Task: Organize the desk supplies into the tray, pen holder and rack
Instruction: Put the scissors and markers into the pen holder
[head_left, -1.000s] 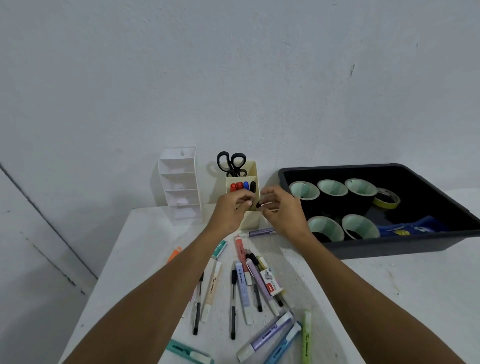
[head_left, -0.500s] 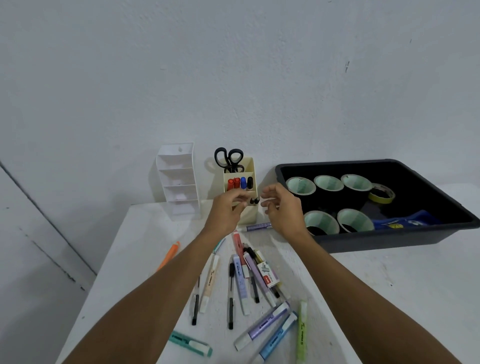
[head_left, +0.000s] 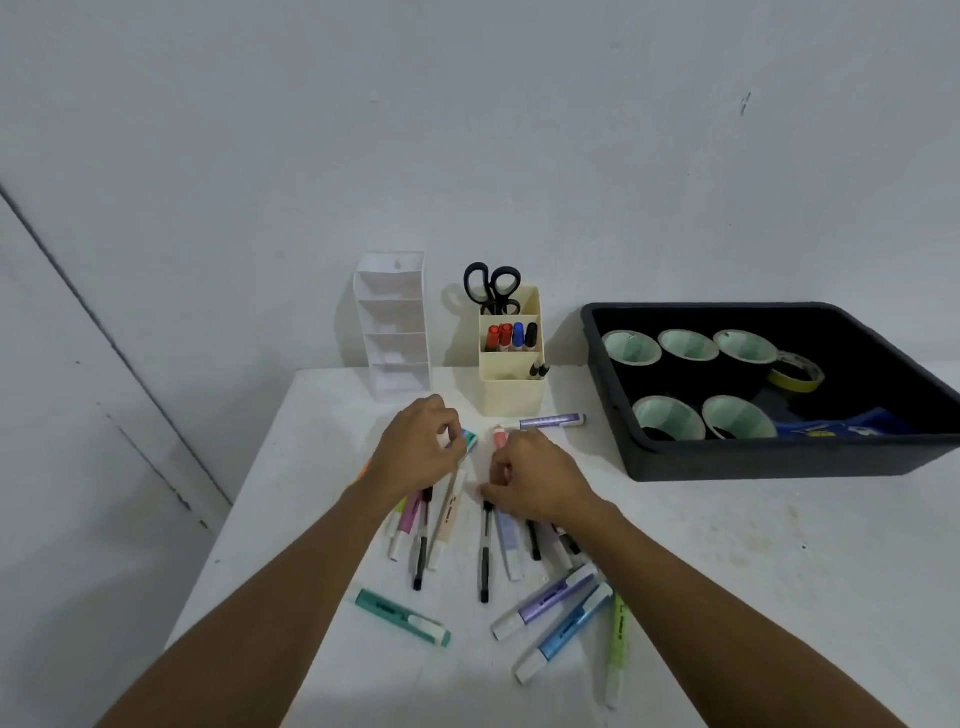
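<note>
**Hand and Supply Positions on the Desk**

The left hand (head_left: 421, 452) is positioned low over the loose pens on the white table (head_left: 727, 571). Its fingers are curled, with the fingertips beside a teal-tipped highlighter (head_left: 470, 440); whether anything is gripped cannot be determined. The right hand (head_left: 537, 486) is placed just beside it, with its fingers curled downward at the top of a black pen (head_left: 484, 556); a grip cannot be confirmed here either. A salmon highlighter (head_left: 498, 436) protrudes between the two hands.

The cream pen holder (head_left: 511, 395) is located at the back of the table, near the wall. Black scissors (head_left: 492, 288) are stored in its rear compartment, four markers (head_left: 511, 336) in the middle one and two dark pen ends (head_left: 539, 370) in the front one. The white rack (head_left: 395, 322) is set on its left in the view. The black tray (head_left: 779, 460) is set on its right and contains five wide tape rolls (head_left: 631, 348), a yellow tape roll (head_left: 795, 371) and a blue packet (head_left: 841, 428). A purple highlighter (head_left: 553, 421) is laid just in front of the holder. Further highlighters, among them a teal highlighter (head_left: 402, 617) and a green highlighter (head_left: 617, 649), are scattered nearer the person.
</note>
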